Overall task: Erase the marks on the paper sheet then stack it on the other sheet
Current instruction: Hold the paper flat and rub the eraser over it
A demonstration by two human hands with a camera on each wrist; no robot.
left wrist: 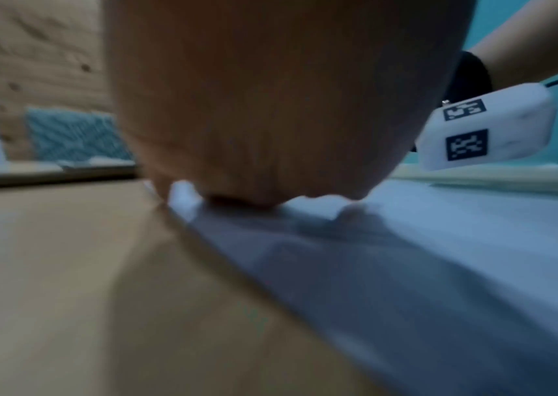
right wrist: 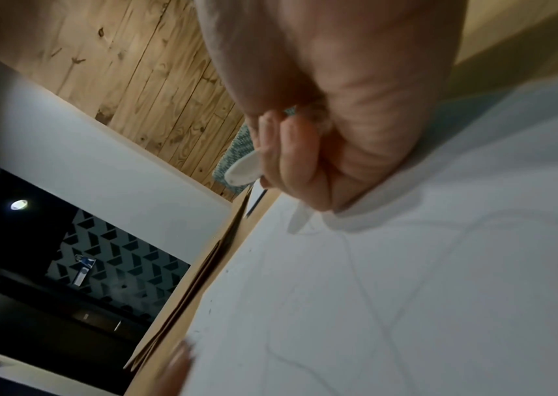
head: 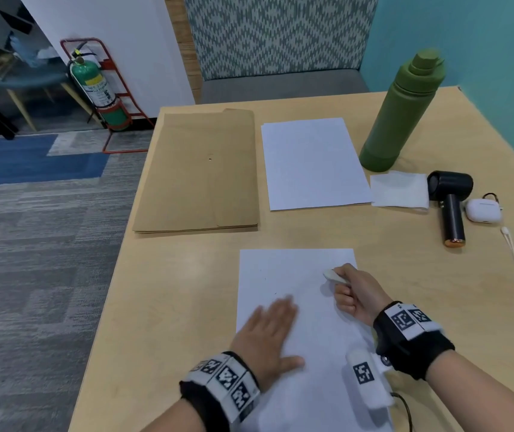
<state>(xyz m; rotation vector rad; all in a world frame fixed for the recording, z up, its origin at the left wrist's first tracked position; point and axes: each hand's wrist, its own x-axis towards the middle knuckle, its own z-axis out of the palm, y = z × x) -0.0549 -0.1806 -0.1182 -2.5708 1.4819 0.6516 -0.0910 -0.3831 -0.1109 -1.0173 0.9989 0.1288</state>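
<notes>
A white paper sheet (head: 293,294) lies on the table's near side, with faint specks and crumbs on it (right wrist: 338,294). My left hand (head: 268,332) lies flat on its left part, fingers straight, blurred. My right hand (head: 355,294) rests on the sheet's right edge and pinches a white eraser (head: 332,275), whose end sticks out toward the sheet's middle (right wrist: 240,174). The other sheet (head: 313,163) lies blank farther back. In the left wrist view my left hand (left wrist: 271,107) fills the frame over the paper (left wrist: 440,254).
A brown envelope (head: 199,169) lies left of the far sheet. A green bottle (head: 402,110), folded tissue (head: 400,188), black handheld fan (head: 450,204) and white earbud case (head: 483,210) with a strap stand at the right. The table's left edge (head: 109,291) drops to carpet.
</notes>
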